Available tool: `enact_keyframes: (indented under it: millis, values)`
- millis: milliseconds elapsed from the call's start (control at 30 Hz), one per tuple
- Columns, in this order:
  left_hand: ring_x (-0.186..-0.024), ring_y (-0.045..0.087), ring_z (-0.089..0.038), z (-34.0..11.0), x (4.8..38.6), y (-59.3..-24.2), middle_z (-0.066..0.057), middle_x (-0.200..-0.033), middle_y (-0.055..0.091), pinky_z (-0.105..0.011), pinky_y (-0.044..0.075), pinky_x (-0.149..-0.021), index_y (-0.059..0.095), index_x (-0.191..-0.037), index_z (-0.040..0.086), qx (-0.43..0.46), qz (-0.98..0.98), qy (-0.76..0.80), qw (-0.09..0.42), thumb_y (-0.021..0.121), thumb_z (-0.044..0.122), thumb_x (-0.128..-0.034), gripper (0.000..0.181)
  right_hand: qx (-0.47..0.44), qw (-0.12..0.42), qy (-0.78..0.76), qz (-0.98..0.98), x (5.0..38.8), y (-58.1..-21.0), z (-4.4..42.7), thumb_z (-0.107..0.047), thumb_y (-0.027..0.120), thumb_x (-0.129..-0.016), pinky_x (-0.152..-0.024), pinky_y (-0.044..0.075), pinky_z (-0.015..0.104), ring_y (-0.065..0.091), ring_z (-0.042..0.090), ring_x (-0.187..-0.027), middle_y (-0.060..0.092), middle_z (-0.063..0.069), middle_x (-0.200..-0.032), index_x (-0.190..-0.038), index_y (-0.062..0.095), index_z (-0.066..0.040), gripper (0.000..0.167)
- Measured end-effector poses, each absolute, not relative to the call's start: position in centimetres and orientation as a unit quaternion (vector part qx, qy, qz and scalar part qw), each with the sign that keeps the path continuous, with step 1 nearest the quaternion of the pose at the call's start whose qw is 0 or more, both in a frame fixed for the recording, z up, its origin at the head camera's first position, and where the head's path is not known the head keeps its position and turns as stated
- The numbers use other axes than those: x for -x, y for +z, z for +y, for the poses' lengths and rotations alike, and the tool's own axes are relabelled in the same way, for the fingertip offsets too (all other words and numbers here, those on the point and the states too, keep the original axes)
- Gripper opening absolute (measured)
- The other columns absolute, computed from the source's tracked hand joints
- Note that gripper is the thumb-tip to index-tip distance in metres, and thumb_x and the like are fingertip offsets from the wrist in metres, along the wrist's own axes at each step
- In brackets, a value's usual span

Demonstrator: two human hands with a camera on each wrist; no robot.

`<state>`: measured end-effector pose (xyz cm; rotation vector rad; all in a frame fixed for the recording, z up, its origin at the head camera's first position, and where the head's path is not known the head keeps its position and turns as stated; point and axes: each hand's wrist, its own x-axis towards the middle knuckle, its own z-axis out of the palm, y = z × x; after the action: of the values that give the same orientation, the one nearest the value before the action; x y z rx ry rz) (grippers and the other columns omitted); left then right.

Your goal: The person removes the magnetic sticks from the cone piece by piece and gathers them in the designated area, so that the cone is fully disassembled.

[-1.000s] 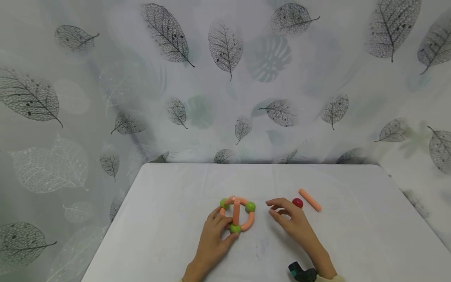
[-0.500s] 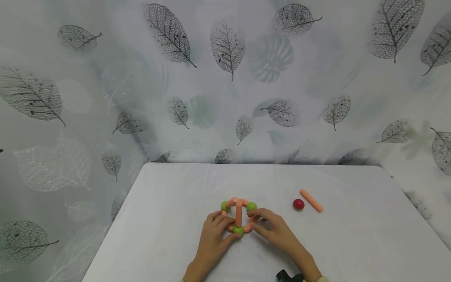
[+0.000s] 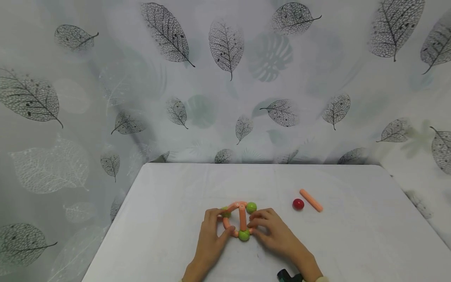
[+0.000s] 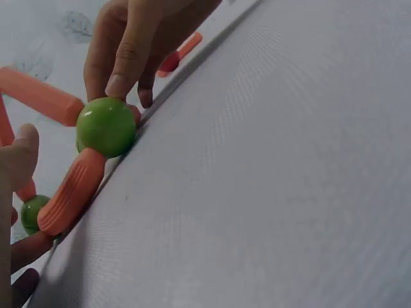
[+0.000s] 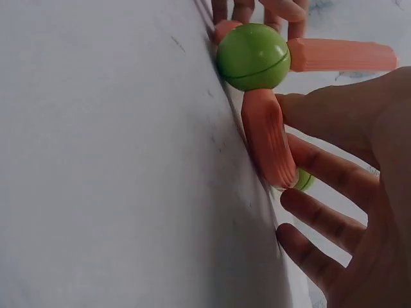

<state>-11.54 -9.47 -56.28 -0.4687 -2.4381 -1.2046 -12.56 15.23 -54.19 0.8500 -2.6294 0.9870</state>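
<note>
A ring of orange curved pieces and green balls lies on the table, with an orange rod rising from its front green ball. My left hand grips the ring's left side, fingertips at the left green ball and thumb by the left curved piece. On the other side, my right hand pinches the right curved piece, thumb close to the front ball; its other fingers are spread behind. The right green ball shows just beyond the right fingertips.
A red ball and a loose orange rod lie to the right on the white table. A leaf-patterned curtain hangs behind the table. A dark device is at my right wrist.
My right hand has come left from beside the red ball to the ring. The left thumb has left the front ball, and the ring has shifted slightly right and nearer.
</note>
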Motion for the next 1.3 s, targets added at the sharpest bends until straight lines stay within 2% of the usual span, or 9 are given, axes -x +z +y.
enact_keyframes:
  millis: [167,333,467,567,700,833,933,1067,1300]
  values:
    - [-0.095,0.061,-0.01,-9.4,11.5,-56.5,0.001,-0.126,0.057,-0.034,0.049,-0.086,0.061,-0.139,0.016,0.152,-0.872,-0.423,0.195,0.08,0.025,-0.0919,0.052,-0.287,0.116,0.345,-0.886,12.5,-53.8,15.4,-0.001,0.073,-0.091,-0.1,0.051,0.046,0.057,0.016,-0.118,0.071,-0.007,-0.121,-0.104,0.076,-0.027,0.03]
    - [-0.115,0.059,-0.016,-9.3,11.6,-56.5,-0.003,-0.137,0.059,-0.043,0.048,-0.094,0.06,-0.145,0.013,0.16,-0.884,-0.396,0.191,0.075,0.026,-0.0961,0.053,-0.3,0.145,0.347,-0.876,12.6,-53.7,15.6,-0.005,0.067,-0.097,-0.101,0.049,0.046,0.059,0.021,-0.12,0.071,-0.005,-0.122,-0.11,0.076,-0.023,0.023]
    - [-0.124,0.057,-0.018,-9.3,11.7,-56.4,0.001,-0.144,0.061,-0.046,0.048,-0.099,0.061,-0.144,0.016,0.166,-0.889,-0.384,0.184,0.072,0.026,-0.0989,0.047,-0.303,0.136,0.356,-0.873,12.7,-53.8,15.8,0.0,0.062,-0.097,-0.106,0.046,0.046,0.058,0.027,-0.127,0.069,-0.003,-0.13,-0.122,0.072,-0.019,0.033]
    - [-0.119,0.057,-0.015,-9.3,11.6,-56.4,0.006,-0.137,0.063,-0.042,0.048,-0.098,0.063,-0.141,0.019,0.163,-0.89,-0.386,0.182,0.072,0.026,-0.0988,0.044,-0.297,0.109,0.371,-0.873,12.5,-54.0,16.1,-0.003,0.064,-0.096,-0.112,0.044,0.043,0.055,0.029,-0.134,0.064,0.0,-0.14,-0.132,0.067,-0.02,0.04]
    - [-0.11,0.053,-0.011,-9.4,11.5,-56.4,0.006,-0.127,0.063,-0.035,0.046,-0.092,0.066,-0.138,0.022,0.161,-0.889,-0.387,0.181,0.073,0.025,-0.0978,0.04,-0.29,0.088,0.382,-0.873,12.3,-54.2,16.4,-0.018,0.072,-0.095,-0.115,0.044,0.04,0.051,0.027,-0.138,0.06,-0.002,-0.146,-0.137,0.064,-0.024,0.043]
    - [-0.104,0.05,-0.007,-9.5,11.5,-56.6,0.006,-0.12,0.062,-0.031,0.044,-0.088,0.069,-0.134,0.024,0.158,-0.891,-0.386,0.178,0.072,0.027,-0.0983,0.036,-0.284,0.081,0.392,-0.872,12.4,-54.3,16.2,-0.02,0.079,-0.09,-0.111,0.045,0.047,0.051,0.024,-0.136,0.063,-0.008,-0.14,-0.133,0.066,-0.029,0.046]
    - [-0.102,0.048,-0.006,-9.6,11.4,-56.7,0.006,-0.118,0.062,-0.03,0.043,-0.086,0.071,-0.131,0.022,0.159,-0.891,-0.386,0.18,0.073,0.028,-0.0974,0.034,-0.272,0.078,0.394,-0.874,12.5,-54.3,16.1,-0.018,0.083,-0.087,-0.109,0.047,0.048,0.052,0.019,-0.132,0.065,-0.016,-0.132,-0.129,0.068,-0.032,0.047]
    - [-0.099,0.047,-0.006,-9.6,11.4,-56.8,0.005,-0.114,0.062,-0.03,0.04,-0.085,0.074,-0.125,0.021,0.163,-0.888,-0.385,0.192,0.076,0.027,-0.0944,0.032,-0.271,0.082,0.393,-0.875,12.5,-54.2,16.0,-0.017,0.085,-0.085,-0.103,0.049,0.041,0.052,0.012,-0.122,0.066,-0.021,-0.119,-0.124,0.07,-0.032,0.044]
    - [-0.095,0.049,-0.007,-9.5,11.7,-56.9,0.006,-0.105,0.063,-0.034,0.036,-0.085,0.076,-0.114,0.022,0.17,-0.889,-0.366,0.215,0.08,0.03,-0.0896,0.026,-0.292,0.096,0.41,-0.859,12.6,-54.0,16.1,-0.01,0.086,-0.083,-0.09,0.05,0.03,0.055,0.008,-0.103,0.067,-0.017,-0.106,-0.11,0.07,-0.026,0.035]
